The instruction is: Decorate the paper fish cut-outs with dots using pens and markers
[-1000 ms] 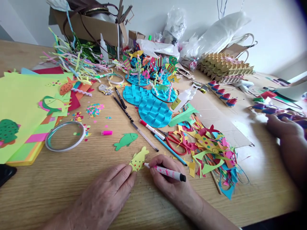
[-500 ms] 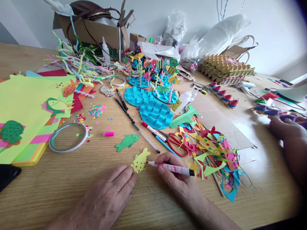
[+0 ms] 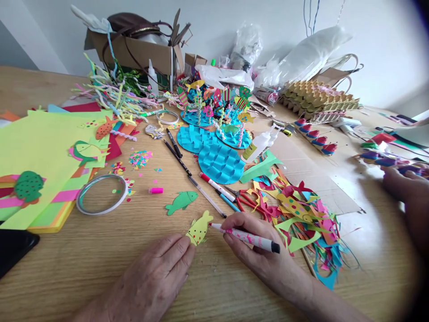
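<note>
A yellow paper fish point(image 3: 199, 229) with small dark and red dots lies just above the table, its head end under the fingertips of my left hand point(image 3: 157, 264). Those fingers are closed together on it; the thumb is mostly hidden. My right hand point(image 3: 259, 248) grips a white felt-tip marker point(image 3: 251, 237) with a pink pattern and a black end. The marker's red tip points left, close beside the fish's tail; whether it touches is hard to tell. Above the yellow fish lies a green paper fish point(image 3: 181, 202). A pink cap point(image 3: 156, 190) rests to its left.
Paper scraps point(image 3: 308, 219) and red-handled scissors point(image 3: 250, 201) lie right of several pens. Blue woven paper bases point(image 3: 221, 163) and glue bottles point(image 3: 256, 145) stand behind. Coloured sheets point(image 3: 43, 143) and a tape roll point(image 3: 101, 194) are at left. Another person's hand point(image 3: 402, 183) is at far right.
The marker tip has drawn slightly away from the fish's side and now sits nearer its tail. The whole view has shifted a little, with things appearing further right.
</note>
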A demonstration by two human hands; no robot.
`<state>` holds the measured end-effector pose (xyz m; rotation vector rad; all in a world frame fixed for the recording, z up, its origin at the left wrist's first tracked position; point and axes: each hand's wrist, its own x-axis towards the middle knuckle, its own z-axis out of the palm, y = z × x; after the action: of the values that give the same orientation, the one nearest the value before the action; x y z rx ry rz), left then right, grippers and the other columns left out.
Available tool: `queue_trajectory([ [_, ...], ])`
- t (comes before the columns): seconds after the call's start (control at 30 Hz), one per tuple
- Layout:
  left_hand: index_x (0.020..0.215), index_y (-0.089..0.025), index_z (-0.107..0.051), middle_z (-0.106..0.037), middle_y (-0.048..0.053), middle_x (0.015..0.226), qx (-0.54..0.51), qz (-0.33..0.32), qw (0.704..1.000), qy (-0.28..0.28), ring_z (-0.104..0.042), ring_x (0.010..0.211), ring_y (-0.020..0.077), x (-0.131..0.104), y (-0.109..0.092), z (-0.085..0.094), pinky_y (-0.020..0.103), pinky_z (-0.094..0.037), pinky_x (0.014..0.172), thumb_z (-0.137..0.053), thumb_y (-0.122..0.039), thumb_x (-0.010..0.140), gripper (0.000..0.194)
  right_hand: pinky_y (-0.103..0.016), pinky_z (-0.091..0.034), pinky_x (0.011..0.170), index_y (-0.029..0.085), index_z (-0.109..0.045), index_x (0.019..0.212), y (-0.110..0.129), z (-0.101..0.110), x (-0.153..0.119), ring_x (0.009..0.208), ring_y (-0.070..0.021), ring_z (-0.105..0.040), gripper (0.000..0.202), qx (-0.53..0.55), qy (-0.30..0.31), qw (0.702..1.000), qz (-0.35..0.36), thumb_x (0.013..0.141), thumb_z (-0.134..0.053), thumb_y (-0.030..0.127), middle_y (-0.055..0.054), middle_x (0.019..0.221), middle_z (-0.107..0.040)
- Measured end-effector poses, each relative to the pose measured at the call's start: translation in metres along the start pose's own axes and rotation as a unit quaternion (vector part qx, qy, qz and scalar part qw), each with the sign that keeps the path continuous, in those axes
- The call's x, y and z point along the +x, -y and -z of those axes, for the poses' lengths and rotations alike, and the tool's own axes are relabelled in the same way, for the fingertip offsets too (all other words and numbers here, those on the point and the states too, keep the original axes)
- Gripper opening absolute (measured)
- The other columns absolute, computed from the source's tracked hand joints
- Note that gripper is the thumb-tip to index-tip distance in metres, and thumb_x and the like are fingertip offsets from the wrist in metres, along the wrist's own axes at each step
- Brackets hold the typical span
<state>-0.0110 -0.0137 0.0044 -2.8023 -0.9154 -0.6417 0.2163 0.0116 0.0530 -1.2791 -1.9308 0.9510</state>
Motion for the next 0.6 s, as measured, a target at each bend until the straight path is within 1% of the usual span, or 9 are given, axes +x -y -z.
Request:
queue_trajectory([
  [0.1,0.107,-0.011,-0.065,-0.068,0.005,0.105,-0.01,0.008,1.0,-0.008,-0.058,0.101,0.0169,0.001,0.0,0.0,0.027,-0.045,0.093,-0.026,-0.001,0.095,0.042,-0.02,-0.036,0.047,0.019,-0.058,0.079,-0.004,-0.005,0.007,0.053,-0.0107,-0.047,0.008,0.029,0.012,0.999,-0.026,0.084,-0.054,0.021,0.002,0.063,-0.055],
  [0.23,0.106,-0.012,-0.065,-0.066,0.005,0.105,-0.02,0.017,1.0,-0.002,-0.057,0.1,0.017,0.001,0.0,0.0,0.026,-0.046,0.091,-0.026,-0.003,0.095,0.041,-0.02,-0.037,0.048,0.019,-0.057,0.078,-0.01,-0.013,0.016,0.057,-0.0121,-0.048,0.007,0.09,0.027,0.994,-0.057,0.083,-0.053,0.024,0.001,0.066,-0.056],
  [0.4,0.109,-0.014,-0.063,-0.065,0.005,0.107,-0.026,0.036,0.999,0.015,-0.057,0.101,0.0173,-0.001,0.0,0.0,0.026,-0.048,0.09,-0.029,-0.003,0.093,0.04,-0.02,-0.037,0.049,0.019,-0.057,0.079,-0.015,-0.021,0.02,0.057,-0.0107,-0.047,0.005,0.096,0.046,0.993,-0.047,0.083,-0.054,0.021,0.002,0.067,-0.055],
  [0.6,0.108,-0.013,-0.063,-0.064,0.007,0.112,-0.007,0.03,1.0,0.004,-0.055,0.105,0.0189,-0.002,-0.001,0.0,0.028,-0.046,0.093,-0.029,-0.003,0.093,0.038,-0.02,-0.037,0.05,0.018,-0.056,0.079,-0.021,-0.025,0.019,0.057,-0.0106,-0.048,0.006,0.074,0.035,0.996,-0.032,0.083,-0.052,0.019,0.002,0.066,-0.055],
])
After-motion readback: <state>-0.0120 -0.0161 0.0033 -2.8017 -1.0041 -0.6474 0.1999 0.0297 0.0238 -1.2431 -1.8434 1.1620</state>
